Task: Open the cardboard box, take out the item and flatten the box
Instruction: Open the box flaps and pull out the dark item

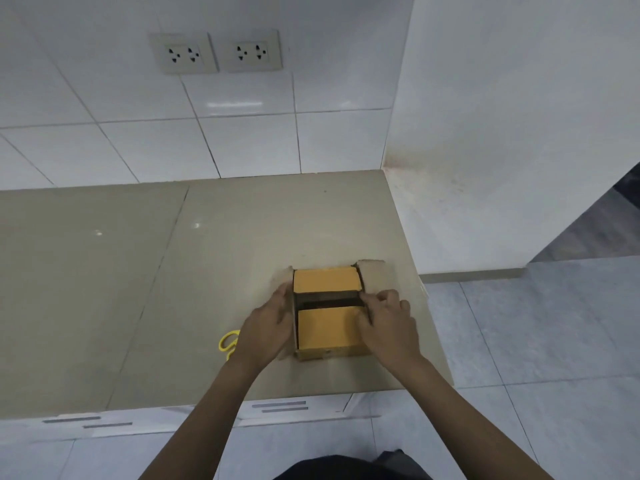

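Head view. Nearest the lens, at 6 o'clock, my two bare forearms run up from the frame's lower edge toward the cardboard box (pixel 329 313) on the beige counter (pixel 138 271). Box: near the counter's right front corner, its outer flaps folded out to 9 and 3 o'clock, two orange inner flaps lying nearly shut with a dark gap between them. Item inside: hidden, cannot tell. Left hand (pixel 266 327): grip spread flat against the box's 9 o'clock wall, clasping nothing. Right hand (pixel 388 323): grip curled at the 3 o'clock edge, fingertips (pixel 367 299) at the end of the gap; whether they pinch a flap I cannot tell. Yellow scissors (pixel 228 341): on the counter at 9 o'clock from the box, partly hidden by my left wrist. Two wall sockets (pixel 216 51): on the white tiles at 12 o'clock.
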{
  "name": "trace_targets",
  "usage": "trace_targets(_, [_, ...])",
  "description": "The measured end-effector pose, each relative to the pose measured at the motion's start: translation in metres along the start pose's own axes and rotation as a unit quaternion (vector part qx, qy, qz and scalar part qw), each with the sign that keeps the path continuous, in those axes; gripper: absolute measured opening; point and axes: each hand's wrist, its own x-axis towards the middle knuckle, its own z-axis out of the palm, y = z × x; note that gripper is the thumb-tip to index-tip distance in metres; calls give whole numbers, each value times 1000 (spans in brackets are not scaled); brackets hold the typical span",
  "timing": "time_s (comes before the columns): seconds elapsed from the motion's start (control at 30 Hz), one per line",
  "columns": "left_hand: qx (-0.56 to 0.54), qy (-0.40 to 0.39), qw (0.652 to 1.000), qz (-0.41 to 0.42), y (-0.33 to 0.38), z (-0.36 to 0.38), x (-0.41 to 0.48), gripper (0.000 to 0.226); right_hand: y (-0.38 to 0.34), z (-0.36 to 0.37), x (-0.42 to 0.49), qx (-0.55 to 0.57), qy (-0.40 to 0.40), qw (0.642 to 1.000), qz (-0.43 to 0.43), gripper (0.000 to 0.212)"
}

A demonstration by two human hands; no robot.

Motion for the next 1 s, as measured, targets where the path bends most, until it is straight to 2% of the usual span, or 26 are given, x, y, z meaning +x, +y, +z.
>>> trace_targets(0.07, [-125,-36,989,-68,5,1,3,43,-4,0,1,57,-27,998,24,34])
trace_targets(0.13, [-209,-37,970,-116,12,-1,5,42,-6,-4,0,163,-24,986,38,30])
trace_targets(0.2, [-233,-50,961,-143,19,-6,7,58,-4,-10,-1,284,2,957,64,36])
trace_targets(0.3, [-222,-167,957,-83,26,-14,6,95,4,-15,-7,380,-18,918,108,57])
trace_targets(0.37, [-85,-234,967,-52,26,-11,2,128,9,-15,-9,358,-48,929,84,56])
trace_targets(0.4, [6,-243,968,-55,25,-6,-1,141,10,-15,-8,314,-58,946,53,49])
trace_targets(0.47, [109,-223,967,-56,22,8,-6,148,9,-14,-2,168,-73,983,-30,31])
trace_targets(0.53, [118,-173,977,-44,20,19,-10,143,6,-14,8,29,-52,993,-106,20])
trace_targets(0.6, [101,-124,987,-26,19,23,-12,138,2,-16,21,-21,-1,988,-153,39])
trace_targets(0.7, [62,-99,993,-17,16,23,-13,139,-3,-13,46,-38,24,986,-161,59])
trace_targets(0.8, [48,-95,994,-17,14,26,-14,138,-2,-1,69,-74,-56,987,-129,69])
trace_targets(0.87, [18,-96,995,-19,12,27,-13,136,0,8,74,-56,-87,988,-115,75])
trace_targets(0.93, [-1,-96,995,-24,11,28,-10,135,2,13,74,-23,-62,990,-125,74])
trace_targets(1.0, [-2,-90,996,-28,12,29,-5,134,4,14,75,-33,-46,989,-139,65])
